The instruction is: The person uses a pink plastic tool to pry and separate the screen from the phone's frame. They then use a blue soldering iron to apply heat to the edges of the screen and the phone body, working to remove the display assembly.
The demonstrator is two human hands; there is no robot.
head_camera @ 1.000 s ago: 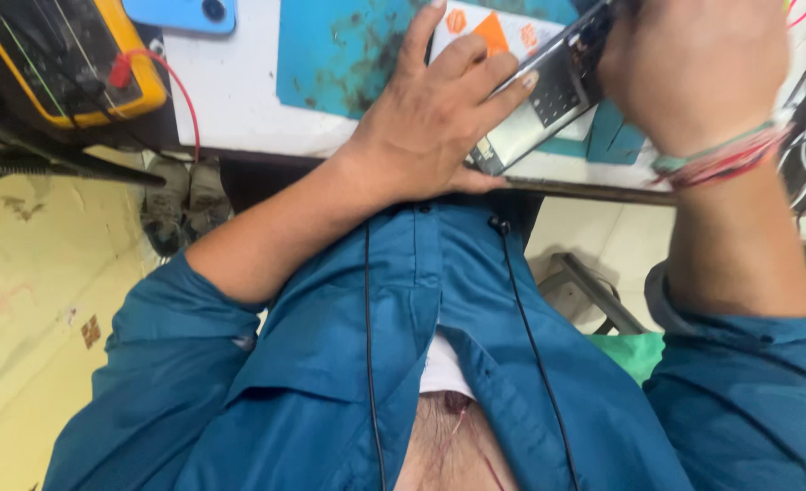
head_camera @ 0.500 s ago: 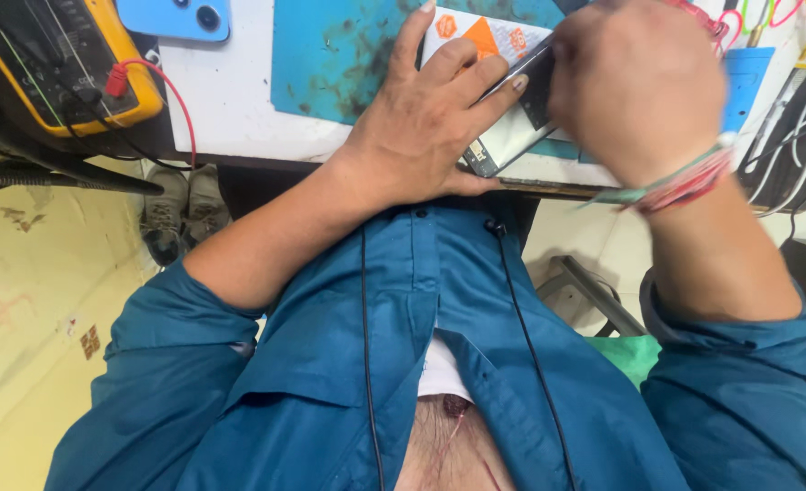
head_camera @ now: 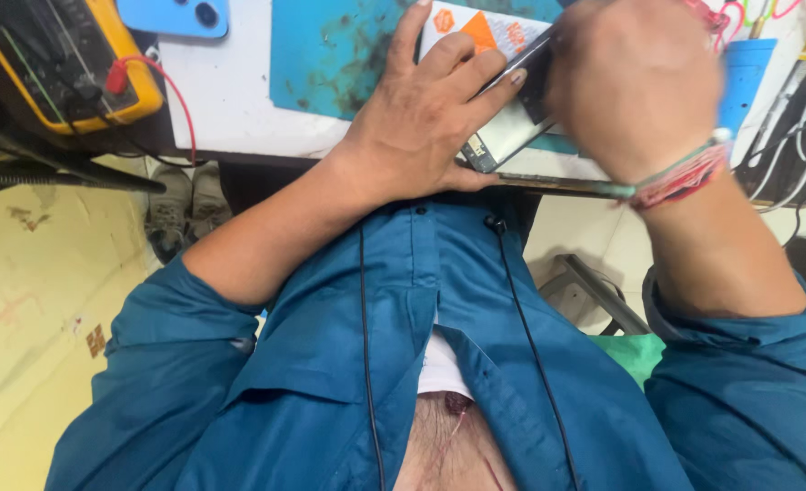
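Observation:
My left hand (head_camera: pixel 421 127) lies over an opened phone (head_camera: pixel 503 136) at the near edge of the white table (head_camera: pixel 221 100). Its fingers spread over the phone and its thumb runs along the near side. A white and orange battery (head_camera: pixel 475 27) shows beyond the fingertips. Motion-blurred, my right hand (head_camera: pixel 635 86) is closed just right of the phone, with coloured thread bands at the wrist. A thin dark tool (head_camera: pixel 512 68) runs from that fist to the phone under my left fingers. The phone rests partly on a stained blue mat (head_camera: pixel 330 55).
A yellow multimeter (head_camera: pixel 57 64) with a red lead (head_camera: pixel 116 77) stands at the table's left end, and a blue phone (head_camera: pixel 175 14) lies beside it. Cables (head_camera: pixel 803 136) and a blue holder (head_camera: pixel 748 73) crowd the right. Shoes (head_camera: pixel 180 205) sit on the floor below.
My right hand has shifted left and lower over the phone's right end. My left hand stays pressed on the phone. The view has tilted slightly.

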